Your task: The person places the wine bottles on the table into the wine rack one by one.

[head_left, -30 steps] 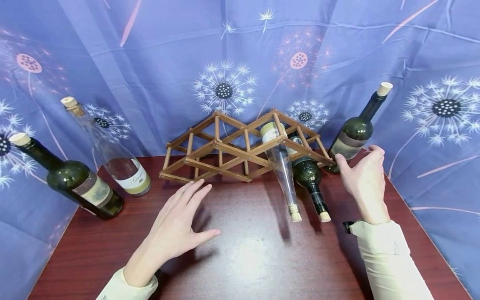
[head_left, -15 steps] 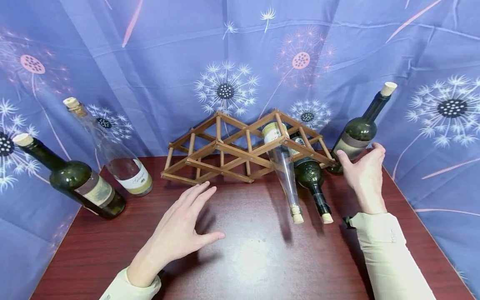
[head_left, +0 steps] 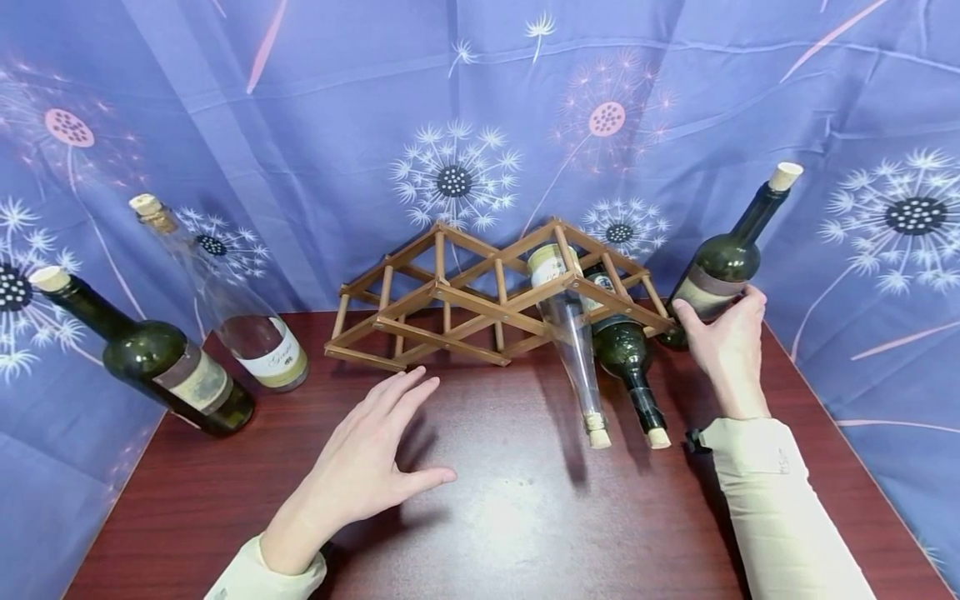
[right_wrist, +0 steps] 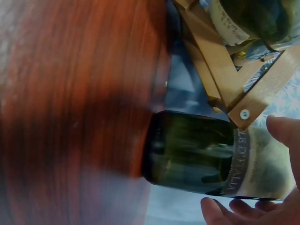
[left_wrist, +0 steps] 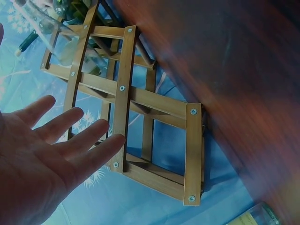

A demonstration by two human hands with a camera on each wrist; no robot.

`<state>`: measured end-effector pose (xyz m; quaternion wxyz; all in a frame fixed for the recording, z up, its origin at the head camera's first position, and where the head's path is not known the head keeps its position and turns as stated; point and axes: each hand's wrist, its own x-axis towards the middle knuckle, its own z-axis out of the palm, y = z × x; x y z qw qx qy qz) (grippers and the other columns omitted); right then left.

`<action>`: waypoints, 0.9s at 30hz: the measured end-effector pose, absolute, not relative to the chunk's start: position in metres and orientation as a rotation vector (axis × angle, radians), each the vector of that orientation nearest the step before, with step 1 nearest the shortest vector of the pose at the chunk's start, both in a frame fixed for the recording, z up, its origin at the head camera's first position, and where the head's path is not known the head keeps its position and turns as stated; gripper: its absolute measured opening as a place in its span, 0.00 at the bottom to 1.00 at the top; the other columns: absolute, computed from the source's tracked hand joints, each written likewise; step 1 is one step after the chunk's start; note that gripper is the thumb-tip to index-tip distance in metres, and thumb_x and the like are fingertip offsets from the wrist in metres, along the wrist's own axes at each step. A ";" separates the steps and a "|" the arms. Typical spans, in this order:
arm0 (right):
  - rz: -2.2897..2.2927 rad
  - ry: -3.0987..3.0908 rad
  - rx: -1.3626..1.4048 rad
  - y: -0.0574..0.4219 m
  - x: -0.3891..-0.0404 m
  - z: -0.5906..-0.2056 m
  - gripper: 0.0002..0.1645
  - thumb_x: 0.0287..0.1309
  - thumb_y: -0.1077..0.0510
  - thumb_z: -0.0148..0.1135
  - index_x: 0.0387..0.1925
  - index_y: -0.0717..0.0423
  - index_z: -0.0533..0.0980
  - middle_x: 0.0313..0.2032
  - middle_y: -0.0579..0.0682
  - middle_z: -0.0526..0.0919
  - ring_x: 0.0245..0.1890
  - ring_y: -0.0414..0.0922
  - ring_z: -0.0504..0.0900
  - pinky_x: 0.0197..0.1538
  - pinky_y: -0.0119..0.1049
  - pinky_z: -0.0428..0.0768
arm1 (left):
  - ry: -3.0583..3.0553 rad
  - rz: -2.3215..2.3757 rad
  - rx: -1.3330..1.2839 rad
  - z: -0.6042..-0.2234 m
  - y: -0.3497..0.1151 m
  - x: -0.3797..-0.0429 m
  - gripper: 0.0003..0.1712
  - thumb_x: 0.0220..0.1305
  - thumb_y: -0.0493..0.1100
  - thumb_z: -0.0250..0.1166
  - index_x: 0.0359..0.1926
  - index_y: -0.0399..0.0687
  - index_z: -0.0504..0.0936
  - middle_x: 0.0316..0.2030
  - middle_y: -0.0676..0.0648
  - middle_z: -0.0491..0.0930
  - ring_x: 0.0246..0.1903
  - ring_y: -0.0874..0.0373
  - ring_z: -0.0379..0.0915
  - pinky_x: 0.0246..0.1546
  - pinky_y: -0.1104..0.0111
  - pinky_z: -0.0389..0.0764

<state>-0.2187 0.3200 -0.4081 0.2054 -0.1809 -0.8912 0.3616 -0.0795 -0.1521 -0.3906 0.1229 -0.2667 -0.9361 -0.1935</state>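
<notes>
Tabletop: red-brown wood grain (head_left: pixel 570 533), glossy, with a bright patch of reflected light toward the person.
Step in hand: by the look of it, taking hold of the standing green bottle (head_left: pixel 723 260) at the right; nothing shows it lifted.
Next move: would call for a secure grip round the label, then a raise that keeps the glass off the rack's end.
Left hand: (head_left: pixel 358 462) poised above the table in front of the rack, fingers straight and parted, thumb well out, holding nothing.
Right hand: (head_left: pixel 726 350) thumb on one side of the standing green bottle and fingers on the other, curved about its label; how hard they press cannot be told.
Standing green bottle: upright on the table, corked, just beside the rack's right end; whether the two touch is unclear.
Wooden rack: (head_left: pixel 472 302) lattice of slats near the table's back, its right part filled by a racked clear bottle (head_left: pixel 573 346) and a racked green bottle (head_left: pixel 622 346), side by side, corks toward the person.
Left-side pair: a second green bottle (head_left: pixel 183 367) and a second clear bottle (head_left: pixel 273 350), both standing, well apart from the right hand.
Backdrop: blue cloth (head_left: pixel 330 108) printed with dandelions.
</notes>
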 end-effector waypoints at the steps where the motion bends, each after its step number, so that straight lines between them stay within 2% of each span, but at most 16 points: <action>1: 1.011 -2.482 -0.501 0.321 -0.220 -0.409 0.60 0.55 0.29 0.61 0.75 0.53 0.44 0.68 0.63 0.59 0.64 0.64 0.65 0.60 0.62 0.64 | -2.733 -0.563 -0.778 -0.391 -0.152 -0.080 0.59 0.48 0.81 0.61 0.77 0.61 0.59 0.75 0.55 0.54 0.72 0.55 0.51 0.65 0.53 0.63; 8: 1.059 -2.465 -0.459 0.325 -0.228 -0.415 0.61 0.55 0.32 0.64 0.76 0.57 0.45 0.68 0.64 0.61 0.66 0.61 0.64 0.65 0.56 0.63 | -2.732 -0.560 -0.793 -0.390 -0.151 -0.079 0.59 0.49 0.81 0.61 0.77 0.61 0.59 0.75 0.54 0.55 0.72 0.53 0.52 0.65 0.53 0.63; 14: 1.081 -2.500 -0.489 0.329 -0.231 -0.419 0.64 0.53 0.30 0.64 0.76 0.56 0.43 0.67 0.67 0.65 0.65 0.63 0.66 0.64 0.57 0.64 | -2.730 -0.553 -0.790 -0.391 -0.151 -0.079 0.59 0.49 0.81 0.61 0.77 0.61 0.59 0.75 0.54 0.55 0.72 0.53 0.52 0.66 0.54 0.62; 27: 1.063 -2.494 -0.484 0.331 -0.230 -0.419 0.63 0.54 0.30 0.64 0.75 0.59 0.46 0.64 0.68 0.67 0.64 0.63 0.68 0.64 0.56 0.64 | -2.717 -0.557 -0.792 -0.390 -0.150 -0.078 0.59 0.49 0.81 0.61 0.77 0.61 0.59 0.74 0.54 0.55 0.72 0.53 0.52 0.66 0.54 0.61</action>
